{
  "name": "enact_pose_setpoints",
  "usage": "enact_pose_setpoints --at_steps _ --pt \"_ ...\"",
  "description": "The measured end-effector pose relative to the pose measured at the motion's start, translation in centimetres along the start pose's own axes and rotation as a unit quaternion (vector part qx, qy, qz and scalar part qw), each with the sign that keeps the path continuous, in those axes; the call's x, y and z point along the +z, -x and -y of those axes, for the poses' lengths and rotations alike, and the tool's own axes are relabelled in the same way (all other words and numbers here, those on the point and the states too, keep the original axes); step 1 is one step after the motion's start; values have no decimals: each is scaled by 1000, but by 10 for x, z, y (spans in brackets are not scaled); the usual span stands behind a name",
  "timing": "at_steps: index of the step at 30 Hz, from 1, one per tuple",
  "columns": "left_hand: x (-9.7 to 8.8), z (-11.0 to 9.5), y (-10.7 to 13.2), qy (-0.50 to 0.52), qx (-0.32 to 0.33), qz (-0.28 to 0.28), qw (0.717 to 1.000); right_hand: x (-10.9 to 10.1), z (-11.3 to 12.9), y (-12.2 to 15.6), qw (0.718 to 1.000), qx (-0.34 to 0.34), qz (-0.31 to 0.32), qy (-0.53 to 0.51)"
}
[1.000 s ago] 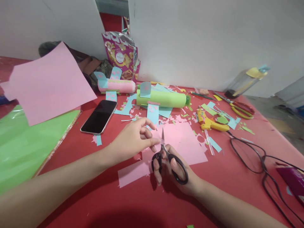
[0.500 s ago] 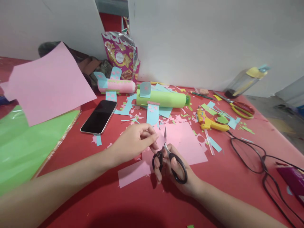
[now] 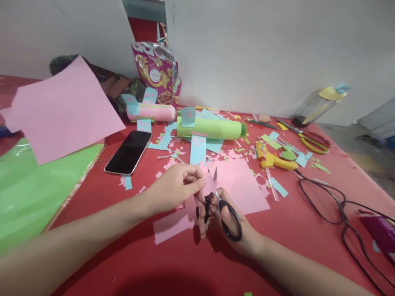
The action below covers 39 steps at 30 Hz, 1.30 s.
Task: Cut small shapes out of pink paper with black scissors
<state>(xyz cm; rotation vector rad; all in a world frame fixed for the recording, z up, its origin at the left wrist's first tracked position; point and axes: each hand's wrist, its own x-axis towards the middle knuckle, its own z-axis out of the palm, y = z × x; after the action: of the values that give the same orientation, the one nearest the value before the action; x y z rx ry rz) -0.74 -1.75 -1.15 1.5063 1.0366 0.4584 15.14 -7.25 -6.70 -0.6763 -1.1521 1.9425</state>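
Observation:
My right hand (image 3: 236, 224) holds black-handled scissors (image 3: 233, 224), fingers through the loops, with the blades parted and pointing away from me. Close beside the blades, my left hand (image 3: 180, 185) is closed in a pinch. At its fingertips is what looks like a small piece of pink paper (image 3: 209, 183), hard to tell apart from the pink sheet (image 3: 243, 185) lying below. A narrower pink strip (image 3: 171, 226) rests under my hands on the red table (image 3: 173, 267).
Behind my hands lie a green paper-covered bottle (image 3: 212, 128), a pink one (image 3: 157, 112) and many paper scraps. A phone (image 3: 129, 152) is at left, near a large pink sheet (image 3: 68, 111). At right are a yellow glue gun (image 3: 277, 162), its cable (image 3: 342, 205) and larger scissors (image 3: 313, 142).
The scissor blades have opened wider, and their handles have shifted slightly left. My left hand has moved down a little, staying closed.

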Motion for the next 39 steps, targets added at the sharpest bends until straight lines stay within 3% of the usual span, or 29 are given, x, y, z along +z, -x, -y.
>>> enact_pose_setpoints --at_steps 15,25,39 --pt "-3 -1 0 -22 -11 0 1000 5 3 0 1000 -14 -10 24" --pt "-8 -2 1 -32 20 -37 999 7 4 0 999 -21 -15 26" --pt "-8 -5 0 -65 13 -92 994 9 4 -1 1000 -25 -8 16"
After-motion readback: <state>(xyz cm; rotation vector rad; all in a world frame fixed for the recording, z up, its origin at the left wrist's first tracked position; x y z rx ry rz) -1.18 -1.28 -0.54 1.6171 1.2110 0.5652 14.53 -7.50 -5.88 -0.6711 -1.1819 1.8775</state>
